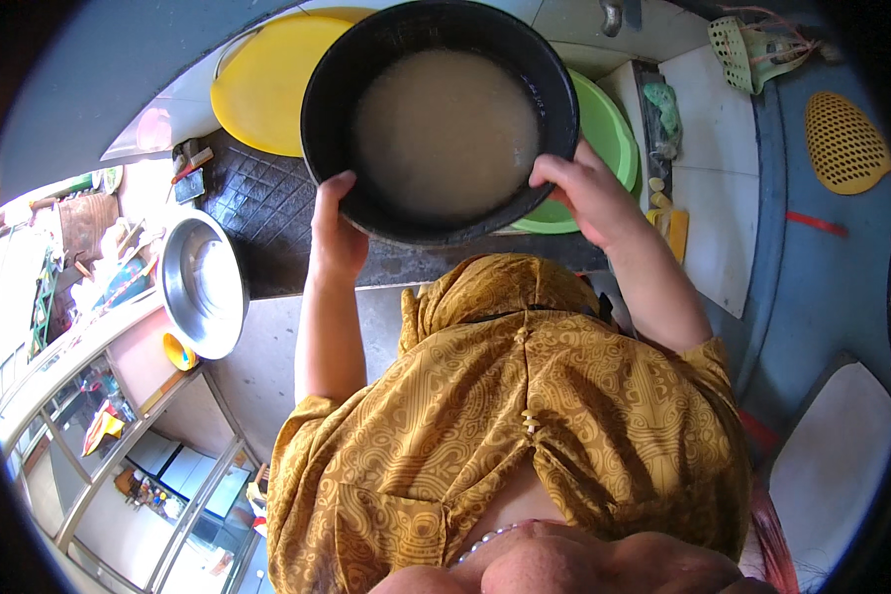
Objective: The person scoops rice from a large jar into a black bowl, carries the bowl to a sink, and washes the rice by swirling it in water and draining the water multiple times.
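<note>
A round black cooking pot point(334, 134) is held up by its rim over the dark counter's front edge. Cloudy, greyish-beige liquid point(449, 134) covers its bottom. My left hand point(338, 219) grips the rim at the lower left, thumb over the edge. My right hand point(583, 185) grips the rim at the lower right, with its other fingers partly hidden outside the wall. Behind the pot, a green plastic basin point(616, 141) shows at the right and a round yellow plastic item point(267, 89) at the left.
A shiny metal basin point(239, 289) stands left of the dark counter point(267, 252). A tap point(611, 16) juts out beyond the pot. Yellow sponge-like pieces point(677, 234) lie on the right ledge. A perforated yellow scoop point(846, 145) hangs at the far right, near a pale green perforated holder point(742, 59).
</note>
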